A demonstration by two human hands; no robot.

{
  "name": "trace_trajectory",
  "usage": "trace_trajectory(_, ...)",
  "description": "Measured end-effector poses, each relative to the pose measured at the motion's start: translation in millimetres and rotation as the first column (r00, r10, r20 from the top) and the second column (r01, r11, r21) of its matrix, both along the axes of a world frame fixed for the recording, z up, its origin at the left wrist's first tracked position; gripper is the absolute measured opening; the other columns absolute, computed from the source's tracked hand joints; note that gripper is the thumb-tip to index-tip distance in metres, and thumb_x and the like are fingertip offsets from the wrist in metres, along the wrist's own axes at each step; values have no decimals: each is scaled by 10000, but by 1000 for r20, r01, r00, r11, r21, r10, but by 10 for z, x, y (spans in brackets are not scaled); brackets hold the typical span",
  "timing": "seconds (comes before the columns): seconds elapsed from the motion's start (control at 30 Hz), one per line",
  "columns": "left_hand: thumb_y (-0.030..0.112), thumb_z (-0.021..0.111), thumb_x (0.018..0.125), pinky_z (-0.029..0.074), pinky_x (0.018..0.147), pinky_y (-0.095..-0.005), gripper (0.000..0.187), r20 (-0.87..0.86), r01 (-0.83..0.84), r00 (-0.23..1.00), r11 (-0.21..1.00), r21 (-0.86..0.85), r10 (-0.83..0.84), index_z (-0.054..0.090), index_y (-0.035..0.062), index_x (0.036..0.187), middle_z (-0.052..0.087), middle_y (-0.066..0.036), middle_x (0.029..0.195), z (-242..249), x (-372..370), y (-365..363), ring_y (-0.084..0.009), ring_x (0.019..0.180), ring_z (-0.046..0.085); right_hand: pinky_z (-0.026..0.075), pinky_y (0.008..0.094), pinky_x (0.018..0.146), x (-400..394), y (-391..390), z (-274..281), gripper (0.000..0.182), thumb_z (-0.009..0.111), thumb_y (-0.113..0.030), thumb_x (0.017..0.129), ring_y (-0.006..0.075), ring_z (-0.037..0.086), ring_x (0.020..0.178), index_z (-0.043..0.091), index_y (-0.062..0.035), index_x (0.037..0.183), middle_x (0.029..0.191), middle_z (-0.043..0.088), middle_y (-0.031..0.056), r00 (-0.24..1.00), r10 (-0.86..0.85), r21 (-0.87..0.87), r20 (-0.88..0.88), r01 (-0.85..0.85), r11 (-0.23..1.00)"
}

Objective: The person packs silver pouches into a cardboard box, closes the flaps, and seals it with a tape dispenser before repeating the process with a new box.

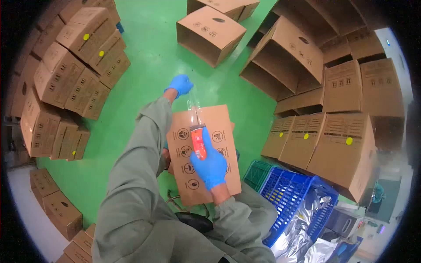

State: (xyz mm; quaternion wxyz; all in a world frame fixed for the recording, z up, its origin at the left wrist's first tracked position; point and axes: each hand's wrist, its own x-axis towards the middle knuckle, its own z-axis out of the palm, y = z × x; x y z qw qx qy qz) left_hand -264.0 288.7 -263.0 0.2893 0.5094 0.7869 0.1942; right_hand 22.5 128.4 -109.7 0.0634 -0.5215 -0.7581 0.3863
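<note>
Tape gun (198,142) in R hand (212,164), fingers curled round it; cardboard box (182,162) just below those fingers. Clear tape (193,103) runs fr. gun to L hand (180,84), fingers bunched, pinching strip's end past box edge.

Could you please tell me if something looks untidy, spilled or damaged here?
The crumpled silver foil in the blue crate looks untidy: it lies in loose folds, while the yellow-dotted cartons nearby stand in a neat row. I cannot tell whether any spilled out. The carton under the tape dispenser shows no clear damage.
</note>
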Motion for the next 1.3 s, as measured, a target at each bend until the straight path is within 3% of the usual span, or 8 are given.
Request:
trace_trajectory(0.07,429,627,807,524,771,-447,414,-183,417,851,845,-334,-493,718,36,899,702,-215,872,-750,196,-144,-320,794,678,518,465,664,-26,20,-5,829,641,-315,772,381,655,763,264,-221,1504,834,666,190,1000,-7,15,14,7,1000)
trace_trajectory(0.13,554,590,806,463,933,-458,584,215,539,837,691,-481,-504,699,57,1092,632,-233,1178,-562,304,-272,-350,1075,610,519,469,653,-35,15,43,827,636,-322,780,377,655,749,258,-198,1506,838,665,192,998,-1,-41,67,3,999)
trace_trajectory(0.27,650,534,823,404,1028,-437,733,-289,194,886,856,-479,-362,617,53,1241,452,-216,1418,-448,309,-382,-349,1265,480,517,472,643,-20,13,-70,826,628,-321,790,371,657,741,239,-210,1511,821,663,190,997,-16,13,-71,17,1000)
trace_trajectory(0.43,784,432,789,425,974,-454,890,403,267,882,964,-4,-243,685,-25,1063,613,-244,1202,650,805,-611,-369,1177,545,519,488,682,-1,-10,-72,813,644,-345,773,389,660,778,289,-218,1492,866,674,203,999,-19,-9,29,20,1000)
trace_trajectory(0.63,723,449,828,290,1108,-457,926,123,326,938,703,-632,-325,474,-45,1345,399,-256,1437,1113,1093,-723,-354,1372,345,519,501,719,216,42,87,854,638,-400,745,431,651,830,270,-219,1494,931,670,244,980,77,-6,184,-77,997)
trace_trajectory(0.7,662,557,805,228,1121,-520,951,-473,448,824,870,206,-312,364,-43,1413,315,-250,1491,537,1372,-1261,-360,1417,255,521,487,733,592,-333,279,826,624,-408,738,423,653,833,312,-223,1480,927,670,246,975,86,-63,207,-74,995)
trace_trajectory(0.83,544,709,692,188,1136,-562,1010,-270,862,504,499,93,-821,321,-16,1437,255,-233,1522,1174,2187,-2744,-359,1424,239,520,507,743,1623,-1327,236,877,645,-427,719,438,649,858,271,-250,1493,943,668,256,950,103,-129,295,-67,989)
trace_trajectory(1.3,362,769,627,213,1119,-576,1041,-497,767,542,641,-39,-678,251,77,1483,233,-151,1550,1014,2310,-2736,-285,1434,256,516,506,788,1887,-1746,-785,776,600,-377,753,427,647,902,340,-195,1462,975,670,253,935,22,-174,353,43,984)
